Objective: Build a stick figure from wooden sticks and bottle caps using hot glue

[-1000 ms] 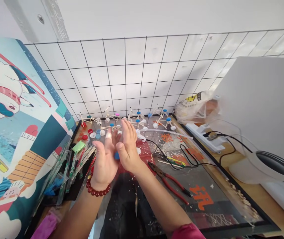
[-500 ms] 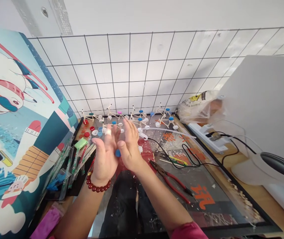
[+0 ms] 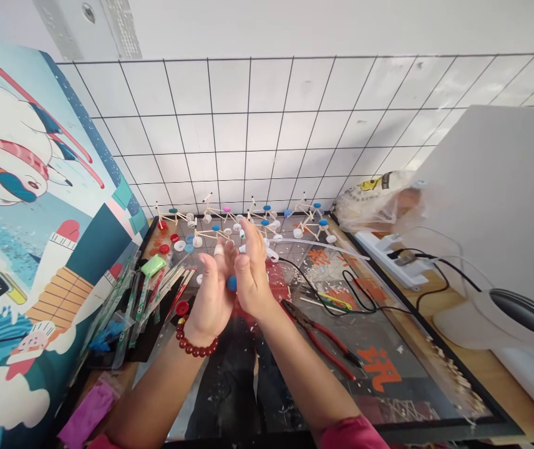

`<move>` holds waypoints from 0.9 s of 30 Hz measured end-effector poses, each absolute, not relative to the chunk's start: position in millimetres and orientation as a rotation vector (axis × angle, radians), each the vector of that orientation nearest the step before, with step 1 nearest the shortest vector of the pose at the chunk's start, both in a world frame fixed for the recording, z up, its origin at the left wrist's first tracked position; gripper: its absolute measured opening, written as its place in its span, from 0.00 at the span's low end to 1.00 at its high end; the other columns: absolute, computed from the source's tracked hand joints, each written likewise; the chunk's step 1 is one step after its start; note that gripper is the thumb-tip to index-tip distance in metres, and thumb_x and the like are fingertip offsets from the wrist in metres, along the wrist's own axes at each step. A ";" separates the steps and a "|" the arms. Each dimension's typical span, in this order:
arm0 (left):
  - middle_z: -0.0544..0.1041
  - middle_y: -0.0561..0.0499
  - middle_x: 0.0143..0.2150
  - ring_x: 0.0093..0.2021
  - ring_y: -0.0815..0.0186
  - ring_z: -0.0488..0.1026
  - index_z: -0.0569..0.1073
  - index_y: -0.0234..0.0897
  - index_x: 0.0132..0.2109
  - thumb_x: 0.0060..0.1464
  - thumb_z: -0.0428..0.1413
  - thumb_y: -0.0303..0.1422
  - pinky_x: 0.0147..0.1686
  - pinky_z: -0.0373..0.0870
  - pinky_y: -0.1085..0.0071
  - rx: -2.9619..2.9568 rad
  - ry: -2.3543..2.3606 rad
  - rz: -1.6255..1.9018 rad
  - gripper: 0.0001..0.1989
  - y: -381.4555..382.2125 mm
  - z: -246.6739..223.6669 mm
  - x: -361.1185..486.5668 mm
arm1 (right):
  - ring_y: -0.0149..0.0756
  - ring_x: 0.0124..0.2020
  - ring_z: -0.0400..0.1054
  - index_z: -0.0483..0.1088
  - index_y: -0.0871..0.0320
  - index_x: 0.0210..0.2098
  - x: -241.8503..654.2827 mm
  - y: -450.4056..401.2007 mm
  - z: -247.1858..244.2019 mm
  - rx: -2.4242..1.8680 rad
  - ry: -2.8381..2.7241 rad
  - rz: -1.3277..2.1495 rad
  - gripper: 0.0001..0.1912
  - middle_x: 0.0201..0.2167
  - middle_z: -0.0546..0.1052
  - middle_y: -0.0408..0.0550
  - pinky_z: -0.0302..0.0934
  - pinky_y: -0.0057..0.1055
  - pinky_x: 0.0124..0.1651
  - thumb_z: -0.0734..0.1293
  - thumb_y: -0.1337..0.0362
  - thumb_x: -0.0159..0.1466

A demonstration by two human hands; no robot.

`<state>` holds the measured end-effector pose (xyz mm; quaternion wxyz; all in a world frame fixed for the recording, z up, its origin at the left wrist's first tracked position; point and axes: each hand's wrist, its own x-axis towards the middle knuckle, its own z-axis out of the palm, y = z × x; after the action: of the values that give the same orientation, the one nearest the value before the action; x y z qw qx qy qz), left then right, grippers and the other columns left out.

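Note:
A small blue ball (image 3: pixel 232 284) sits between my two palms near the middle of the view. My left hand (image 3: pixel 215 293), with a bead bracelet at the wrist and a white band round one finger, is open with its palm turned toward the ball. Facing it from the right, my right hand (image 3: pixel 252 274) has its fingers stretched upward and its palm on the ball's other side. Behind the hands stand several small stick models with round wheels (image 3: pixel 316 223). Red, white and blue discs (image 3: pixel 179 246) lie left of them.
Red-handled pliers (image 3: pixel 325 343) lie right of my forearms. A power strip (image 3: pixel 393 259) with cables and a plastic bag (image 3: pixel 379 196) are at the right. On the left are wrapped sticks, green clay (image 3: pixel 153 265), purple clay (image 3: pixel 87 415) and a tall illustrated board (image 3: pixel 37 249).
Both hands have shifted slightly to the right with the blue ball between them. A red disc and more sticks beside my left hand have come into view.

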<state>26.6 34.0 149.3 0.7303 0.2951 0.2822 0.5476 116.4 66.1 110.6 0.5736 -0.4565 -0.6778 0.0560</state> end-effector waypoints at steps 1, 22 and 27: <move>0.67 0.48 0.70 0.75 0.55 0.53 0.66 0.49 0.68 0.60 0.37 0.64 0.72 0.58 0.55 0.642 0.621 1.218 0.39 34.3 152.9 24.0 | 0.49 0.74 0.47 0.41 0.51 0.74 114.9 66.5 109.6 -1.076 -1.596 0.114 0.38 0.71 0.57 0.56 0.46 0.60 0.71 0.39 0.40 0.72; 0.68 0.47 0.69 0.74 0.56 0.55 0.69 0.47 0.65 0.60 0.38 0.65 0.71 0.59 0.57 0.634 0.612 1.328 0.39 43.5 156.0 20.1 | 0.56 0.74 0.43 0.36 0.54 0.75 106.6 67.5 107.8 -1.096 -1.688 -0.047 0.44 0.73 0.52 0.60 0.37 0.64 0.71 0.42 0.35 0.69; 0.69 0.47 0.68 0.73 0.54 0.56 0.67 0.48 0.67 0.59 0.42 0.64 0.72 0.57 0.54 0.568 0.573 1.226 0.39 43.4 148.9 27.7 | 0.56 0.75 0.43 0.32 0.53 0.75 109.5 66.6 109.9 -1.120 -1.696 -0.091 0.45 0.73 0.51 0.60 0.37 0.62 0.72 0.43 0.35 0.68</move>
<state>27.7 43.4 148.9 0.7427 0.2592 0.2617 0.5593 109.5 66.6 109.9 0.5258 -0.4682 -0.7091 -0.0381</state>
